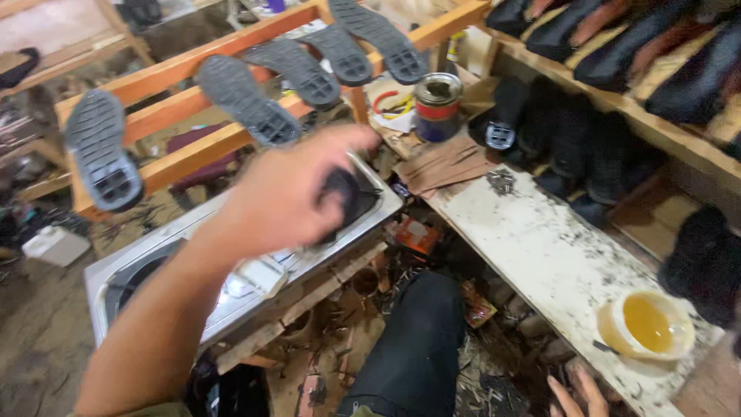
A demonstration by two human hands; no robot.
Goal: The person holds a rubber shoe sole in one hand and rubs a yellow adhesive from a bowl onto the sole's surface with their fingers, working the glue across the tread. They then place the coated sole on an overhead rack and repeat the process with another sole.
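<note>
left hand (289,193) clamped on a dark sole (341,191) over the metal stove (255,270); keep it level; right hand (579,394) at five o'clock, open.

Metal two-burner stove (231,289) sits centre-left, on timber. Behind it, far, five grey rubber shoe soles (239,96) lie across orange wooden rails (177,73). Right: white worn workbench (540,247), round tin can (438,106) at its far end, small plastic tub of yellow liquid (647,324) near.
</note>
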